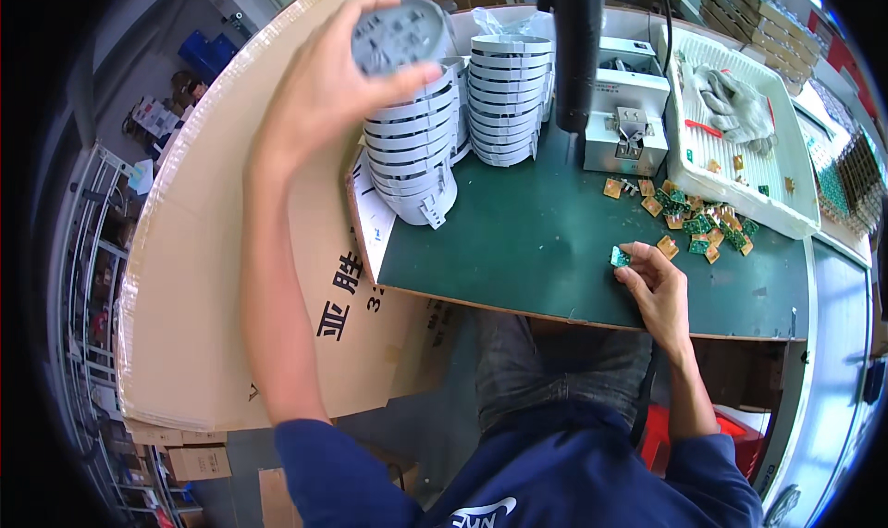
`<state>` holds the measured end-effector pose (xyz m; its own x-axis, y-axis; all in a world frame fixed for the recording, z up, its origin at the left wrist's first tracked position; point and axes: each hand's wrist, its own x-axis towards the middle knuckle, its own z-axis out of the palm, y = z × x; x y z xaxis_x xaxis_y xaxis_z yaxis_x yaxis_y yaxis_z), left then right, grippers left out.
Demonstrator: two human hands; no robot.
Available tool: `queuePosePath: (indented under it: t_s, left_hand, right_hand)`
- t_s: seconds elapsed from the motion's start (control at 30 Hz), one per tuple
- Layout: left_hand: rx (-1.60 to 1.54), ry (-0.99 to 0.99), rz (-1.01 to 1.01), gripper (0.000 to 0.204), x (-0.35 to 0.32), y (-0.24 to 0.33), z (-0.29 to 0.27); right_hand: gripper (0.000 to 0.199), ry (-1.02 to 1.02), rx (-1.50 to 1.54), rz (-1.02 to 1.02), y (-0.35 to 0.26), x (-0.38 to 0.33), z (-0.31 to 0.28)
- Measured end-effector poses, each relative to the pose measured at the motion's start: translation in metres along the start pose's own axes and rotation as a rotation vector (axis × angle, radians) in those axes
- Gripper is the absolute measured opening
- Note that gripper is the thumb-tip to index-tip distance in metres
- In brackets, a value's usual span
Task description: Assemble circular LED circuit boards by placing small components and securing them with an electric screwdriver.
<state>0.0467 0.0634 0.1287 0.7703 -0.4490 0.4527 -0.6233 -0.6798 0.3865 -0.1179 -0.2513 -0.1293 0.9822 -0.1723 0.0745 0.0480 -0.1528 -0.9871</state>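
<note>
Raised at the upper left, my left hand [324, 79] grips a round grey plastic housing [400, 37] by its rim, its moulded inner side showing. The housing is just above the nearer stack of white-grey plastic housings [412, 153]. A second stack of the same housings [509, 98] stands to its right. Over the green table, my right hand [655, 283] pinches a small green circuit board [620, 257] between thumb and fingers. Several loose small circuit boards [703, 223], some green and some copper-coloured, lie in a pile beyond that hand.
A metal fixture [629, 139] stands at the table's back. Right of it, a white tray [805, 209] holds grey gloves [735, 107] and a few boards. A black post [575, 56] hangs over the middle. Large cardboard [203, 250] flanks the table's left side.
</note>
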Motion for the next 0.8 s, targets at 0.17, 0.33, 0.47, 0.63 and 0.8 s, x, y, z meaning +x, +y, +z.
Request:
queuePosePath:
  t_s: [0.17,0.33,0.47,0.63,0.8]
  left_hand:
    - [0.051,0.085,0.166,0.097,-0.083,0.035,0.084]
    - [-0.137,-0.046,0.076,0.112,-0.116,0.021,0.171]
    - [-0.268,-0.183,-0.017,0.108,-0.118,0.011,0.209]
    - [-0.257,-0.284,0.005,0.104,-0.116,0.002,0.220]
    - [-0.368,-0.213,0.031,0.104,-0.129,0.005,0.219]
  right_hand:
    - [0.031,-0.007,-0.115,-0.028,-0.002,0.001,-0.002]
    - [0.030,-0.001,-0.106,-0.030,-0.006,0.004,0.004]
    - [0.030,0.007,-0.096,-0.004,-0.005,0.006,0.006]
    - [0.030,0.006,-0.079,0.019,-0.005,0.004,0.002]
    - [0.030,0.033,-0.035,0.005,-0.002,0.005,0.004]
